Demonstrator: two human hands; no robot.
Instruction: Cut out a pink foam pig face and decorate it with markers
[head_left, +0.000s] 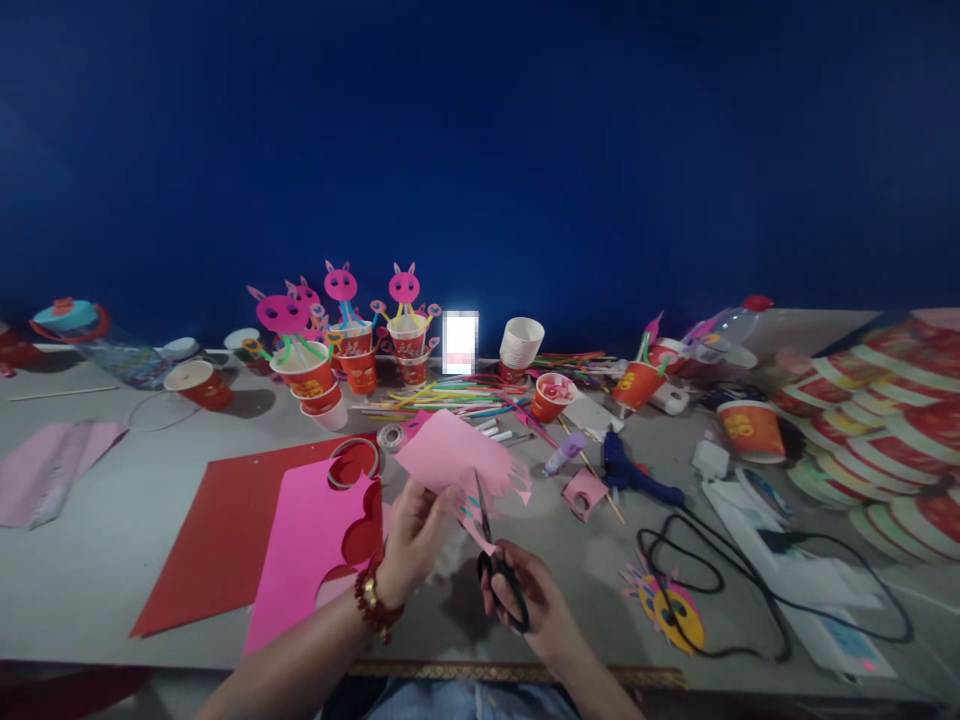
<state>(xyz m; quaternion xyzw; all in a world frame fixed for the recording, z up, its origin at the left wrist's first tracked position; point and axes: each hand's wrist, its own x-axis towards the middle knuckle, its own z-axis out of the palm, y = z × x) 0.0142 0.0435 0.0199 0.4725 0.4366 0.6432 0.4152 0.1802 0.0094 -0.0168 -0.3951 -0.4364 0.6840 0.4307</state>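
Note:
My left hand (421, 532) pinches a light pink sheet of paper (451, 450) by its near edge, above the middle of the table. The sheet's right side is cut ragged, with strips hanging down. My right hand (534, 600) is closed around the black handles of a pair of scissors (501, 582). The blades point up and away from me and lie at the paper's ragged edge. Left of my hands, a bright pink sheet (289, 540) with rounded cut-outs lies on a red sheet (202, 540).
Red paper cups with pink creature figures (300, 380) stand at the back left. A blue glue gun (637, 475) and its black cord lie on the right, near a power strip (802, 590). Stacked red bowls (892, 400) fill the far right. Several coloured sticks (450, 398) lie behind the paper.

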